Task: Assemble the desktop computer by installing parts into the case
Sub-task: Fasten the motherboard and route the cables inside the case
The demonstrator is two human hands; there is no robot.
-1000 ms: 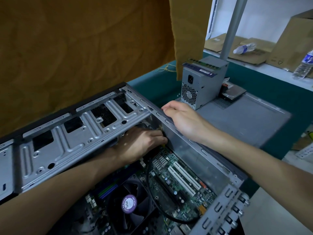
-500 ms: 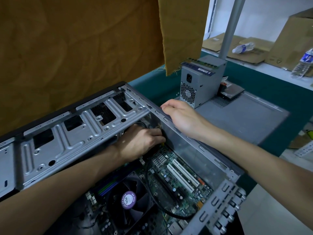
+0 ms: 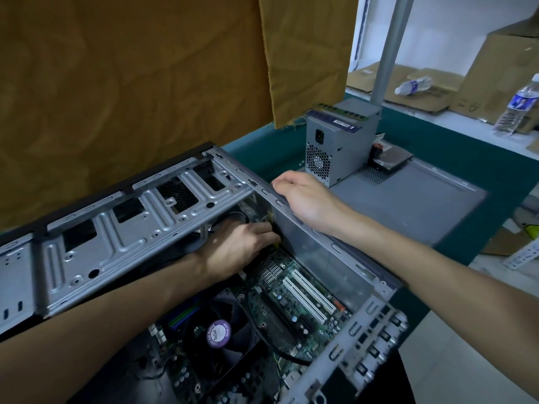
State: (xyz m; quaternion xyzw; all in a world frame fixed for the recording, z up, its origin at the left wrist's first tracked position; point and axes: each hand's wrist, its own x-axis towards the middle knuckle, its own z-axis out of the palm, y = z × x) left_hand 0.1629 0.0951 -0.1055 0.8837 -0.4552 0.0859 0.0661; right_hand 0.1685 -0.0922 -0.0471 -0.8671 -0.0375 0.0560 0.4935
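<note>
1. Lying open on the green counter (image 3: 481,170), the computer case (image 3: 122,237) shows its motherboard (image 3: 294,298) inside, with two white expansion slots (image 3: 309,298) and one black fan (image 3: 215,333) bearing a purple label.
2. Left hand (image 3: 236,249) is deep in the case's far corner, fingers curled at something small by the wall; what it grasps cannot be made out.
3. Right hand (image 3: 303,199) rests over the case's upper edge rail, fingers bent down over the far side; cannot tell whether it truly clamps the rail.
4. One grey power supply (image 3: 335,147) stands upright on the counter beyond the case, with two memory sticks (image 3: 338,116) lying on its top.
5. One hard drive (image 3: 390,157) lies just beside the power supply, on the flat grey side panel (image 3: 423,205).
6. Two plastic water bottles: one lying (image 3: 412,86), one standing (image 3: 517,109), among flattened cardboard (image 3: 431,91).
7. Ochre cloth (image 3: 116,83) hangs behind; a grey pole (image 3: 389,53) rises past the power supply.
</note>
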